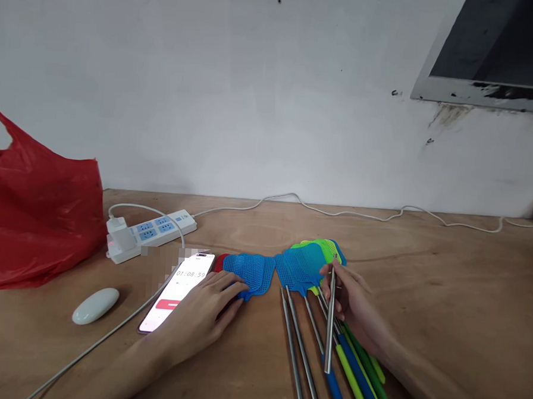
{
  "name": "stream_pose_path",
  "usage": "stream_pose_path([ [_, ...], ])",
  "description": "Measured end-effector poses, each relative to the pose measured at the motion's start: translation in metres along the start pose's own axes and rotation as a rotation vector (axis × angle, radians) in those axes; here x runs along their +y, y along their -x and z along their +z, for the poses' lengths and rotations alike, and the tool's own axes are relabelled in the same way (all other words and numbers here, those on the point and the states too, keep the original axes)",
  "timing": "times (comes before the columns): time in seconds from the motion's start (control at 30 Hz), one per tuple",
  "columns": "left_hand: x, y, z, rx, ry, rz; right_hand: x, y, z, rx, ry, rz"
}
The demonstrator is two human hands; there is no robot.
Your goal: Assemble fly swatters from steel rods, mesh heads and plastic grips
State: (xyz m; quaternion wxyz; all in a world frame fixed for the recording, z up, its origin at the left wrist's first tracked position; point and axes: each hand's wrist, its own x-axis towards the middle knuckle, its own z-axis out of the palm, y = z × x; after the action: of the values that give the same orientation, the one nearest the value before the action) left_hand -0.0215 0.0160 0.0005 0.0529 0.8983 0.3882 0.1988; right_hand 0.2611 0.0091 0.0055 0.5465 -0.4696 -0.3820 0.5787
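My left hand (216, 298) lies with its fingers stretched over the near-left edge of some blue mesh fly swatter heads (256, 273); part of a red head (219, 262) shows behind it. Upright between the fingers of my right hand (346, 290) is a bare metal rod (330, 328), held near its upper end. Beneath it, a fan of fly swatters with blue and green heads (305, 264) overlaps on the table. Several have blue or green handles (353, 377). Two more metal rods (301, 350) without coloured handles lie left of these.
Left of my left hand is a lit phone (185, 287) showing a timer. Behind it stands a white power strip (157, 232) with a plugged-in charger and cable. A white oval mouse-like object (95, 305) and a red plastic bag (38, 211) are further left. A wall closes the table's back.
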Motion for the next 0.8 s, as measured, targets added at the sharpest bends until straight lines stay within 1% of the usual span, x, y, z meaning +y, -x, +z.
stream_pose_path([
  [0.13,0.005,0.0,-0.002,0.0,0.03,0.032,0.005,-0.001,0.001,-0.093,0.108,-0.022],
  [0.27,0.009,0.0,-0.003,-0.027,0.045,0.056,0.012,-0.002,0.001,-0.148,0.315,-0.087],
  [0.33,0.011,0.001,-0.003,-0.043,0.053,0.067,0.016,-0.002,0.0,-0.154,0.447,-0.173],
  [0.47,0.015,0.002,-0.002,-0.076,0.078,0.092,0.026,-0.003,-0.003,-0.126,0.764,-0.43],
  [0.57,0.019,0.002,-0.003,-0.126,0.095,0.105,0.03,-0.004,-0.006,-0.113,0.929,-0.551],
  [0.67,0.024,0.002,-0.004,-0.174,0.107,0.108,0.028,-0.003,-0.006,-0.137,1.007,-0.593],
  [0.8,0.028,0.002,-0.004,-0.186,0.121,0.124,0.023,0.0,-0.004,-0.203,1.089,-0.608],
])
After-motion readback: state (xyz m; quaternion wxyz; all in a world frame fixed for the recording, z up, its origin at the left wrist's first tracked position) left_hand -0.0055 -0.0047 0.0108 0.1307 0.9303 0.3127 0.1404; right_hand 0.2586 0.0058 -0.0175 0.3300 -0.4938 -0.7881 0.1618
